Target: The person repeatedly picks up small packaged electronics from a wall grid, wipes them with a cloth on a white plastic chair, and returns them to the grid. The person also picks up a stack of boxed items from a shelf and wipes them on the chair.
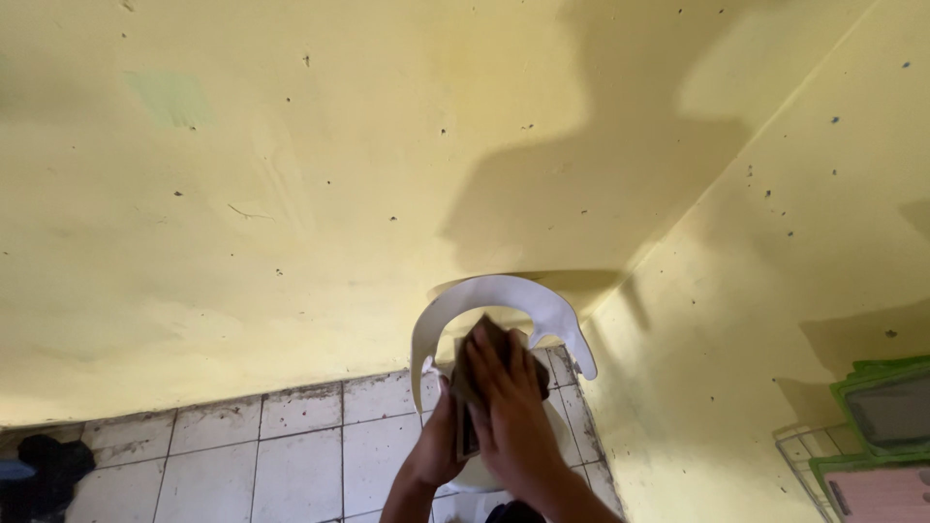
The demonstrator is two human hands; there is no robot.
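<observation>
Two hands, our left hand (441, 446) and right hand (513, 407), gripped a dark cloth (481, 373) above the white chair (504, 300).

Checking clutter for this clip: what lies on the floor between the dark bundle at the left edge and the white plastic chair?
Only bare tiled floor, as the head view shows; nothing lies between the dark bundle and the white plastic chair.
</observation>
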